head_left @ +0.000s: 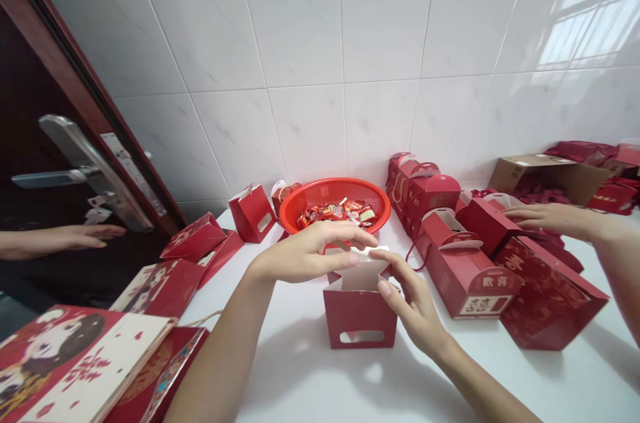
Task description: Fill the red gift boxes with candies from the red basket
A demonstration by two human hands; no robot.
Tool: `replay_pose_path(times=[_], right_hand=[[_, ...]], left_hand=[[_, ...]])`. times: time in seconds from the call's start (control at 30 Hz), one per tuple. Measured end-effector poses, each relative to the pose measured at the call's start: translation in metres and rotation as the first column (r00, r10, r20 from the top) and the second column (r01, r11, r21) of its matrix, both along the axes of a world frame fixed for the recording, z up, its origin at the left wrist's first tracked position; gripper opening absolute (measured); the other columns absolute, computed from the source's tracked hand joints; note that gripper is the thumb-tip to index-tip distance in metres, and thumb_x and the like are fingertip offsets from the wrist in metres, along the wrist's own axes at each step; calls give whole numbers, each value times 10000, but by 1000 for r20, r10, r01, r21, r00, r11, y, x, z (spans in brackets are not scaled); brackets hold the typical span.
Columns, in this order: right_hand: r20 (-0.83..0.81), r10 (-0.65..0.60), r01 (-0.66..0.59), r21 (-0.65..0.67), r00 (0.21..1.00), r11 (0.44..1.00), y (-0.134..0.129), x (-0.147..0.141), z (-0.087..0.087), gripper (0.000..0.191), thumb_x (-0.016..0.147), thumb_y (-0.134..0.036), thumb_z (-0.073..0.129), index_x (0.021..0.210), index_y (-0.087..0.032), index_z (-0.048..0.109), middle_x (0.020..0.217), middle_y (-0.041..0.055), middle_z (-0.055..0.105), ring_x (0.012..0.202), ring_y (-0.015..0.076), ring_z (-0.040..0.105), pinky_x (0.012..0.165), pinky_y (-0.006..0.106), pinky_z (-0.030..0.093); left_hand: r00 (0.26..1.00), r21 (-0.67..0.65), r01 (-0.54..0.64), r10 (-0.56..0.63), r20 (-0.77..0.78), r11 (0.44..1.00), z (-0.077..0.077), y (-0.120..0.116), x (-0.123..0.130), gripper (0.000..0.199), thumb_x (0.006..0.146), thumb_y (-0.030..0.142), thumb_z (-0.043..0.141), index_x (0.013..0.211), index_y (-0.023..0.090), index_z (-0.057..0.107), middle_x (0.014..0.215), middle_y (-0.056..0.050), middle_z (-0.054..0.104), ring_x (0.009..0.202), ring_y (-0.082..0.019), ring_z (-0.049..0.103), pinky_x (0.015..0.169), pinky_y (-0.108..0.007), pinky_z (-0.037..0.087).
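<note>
A small red gift box [360,316] with a cut-out window low on its front stands upright on the white table, its top unfolded and its pale inside showing. My left hand [310,253] comes over its far left top edge, fingers stretched flat, thumb below them, with the white-edged flap between. At the right top edge, my right hand [413,303] pinches the side panel between thumb and fingers. Behind the box sits a red plastic basket [287,209] holding wrapped candies [340,211]. What lies inside the box is hidden.
Closed red boxes [465,276] line the right; flat red bags and boxes [165,286] lie left. A cardboard carton [580,183] stands back right. Other people's hands reach in from the left [75,241] and right [565,219]. A tiled wall [310,123] bounds the back, a door [30,143] the left.
</note>
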State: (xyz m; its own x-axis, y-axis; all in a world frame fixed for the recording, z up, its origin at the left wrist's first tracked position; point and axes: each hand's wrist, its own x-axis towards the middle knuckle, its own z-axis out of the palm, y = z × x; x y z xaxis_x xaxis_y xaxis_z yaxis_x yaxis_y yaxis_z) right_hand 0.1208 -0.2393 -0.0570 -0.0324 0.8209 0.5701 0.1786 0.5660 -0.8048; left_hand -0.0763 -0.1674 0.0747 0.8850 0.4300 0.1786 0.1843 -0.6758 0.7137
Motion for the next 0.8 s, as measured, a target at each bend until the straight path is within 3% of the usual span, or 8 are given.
replay_pose_path(times=[0.1, 0.27, 0.33, 0.4, 0.47, 0.57, 0.7, 0.8], right_hand=[[24, -25, 25, 12, 999, 1000, 0, 0, 0, 311, 993, -371, 514, 1274, -256, 582, 1228, 49, 646, 1047, 203, 632, 894, 287, 516], [38, -118, 115, 74, 992, 991, 1, -2, -6, 271, 1016, -331, 483, 1250, -252, 594, 1118, 43, 680, 927, 172, 650, 782, 257, 526], [16, -171, 168, 102, 985, 981, 2, -4, -9, 296, 1016, -319, 494, 1297, -261, 564, 1114, 45, 680, 878, 160, 653, 750, 256, 528], [-23, -193, 195, 107, 981, 975, 1, -6, -10, 368, 1011, -317, 512, 1375, -268, 496, 1098, 48, 683, 836, 155, 656, 730, 265, 535], [-55, -172, 177, 82, 983, 981, 1, -7, -10, 418, 1009, -322, 518, 1416, -265, 439, 988, 32, 699, 766, 150, 653, 676, 262, 534], [-40, -147, 149, 44, 988, 988, 3, -7, -8, 403, 989, -324, 555, 1375, -250, 470, 812, -9, 688, 692, 150, 642, 613, 247, 518], [4, -169, 168, 61, 986, 984, 6, -6, -7, 207, 949, -305, 605, 1139, -228, 633, 906, 17, 717, 785, 162, 664, 688, 246, 527], [15, -153, 152, 62, 988, 986, 8, -5, -7, 115, 955, -288, 584, 964, -213, 670, 849, 12, 709, 781, 160, 655, 676, 227, 509]], left_hand=[[997, 35, -76, 77, -28, 996, -3, 2, -8, 315, 942, 313, 598, 1247, 253, 652, 1320, -60, 635, 1220, -225, 587, 1039, -338, 449], [956, 123, -169, 193, -223, 978, -6, 0, -18, 764, 732, 431, 818, 1419, 269, 526, 1488, -73, 518, 1370, -317, 458, 1091, -387, 395], [936, 135, -166, 199, -292, 977, -6, -2, -17, 684, 749, 385, 791, 1377, 242, 557, 1404, -77, 591, 1266, -307, 548, 996, -353, 450], [922, 117, -153, 184, -341, 981, -6, -2, -14, 451, 806, 321, 704, 1238, 212, 633, 1200, -62, 689, 1045, -256, 647, 816, -292, 484], [913, 113, -141, 173, -369, 984, -7, -3, -11, 255, 831, 271, 633, 1073, 194, 657, 979, -31, 701, 830, -199, 644, 664, -255, 442], [910, 171, -149, 203, -363, 974, -9, -2, -8, 81, 817, 205, 596, 896, 191, 588, 821, 7, 631, 709, -155, 563, 587, -244, 363], [922, 210, -138, 203, -330, 968, -14, -2, -7, 111, 785, 104, 530, 772, 196, 469, 740, 33, 550, 652, -126, 466, 570, -241, 321], [921, 192, -126, 187, -341, 973, -14, -3, -7, 137, 775, 117, 542, 734, 196, 437, 710, 40, 510, 631, -119, 434, 552, -246, 297]])
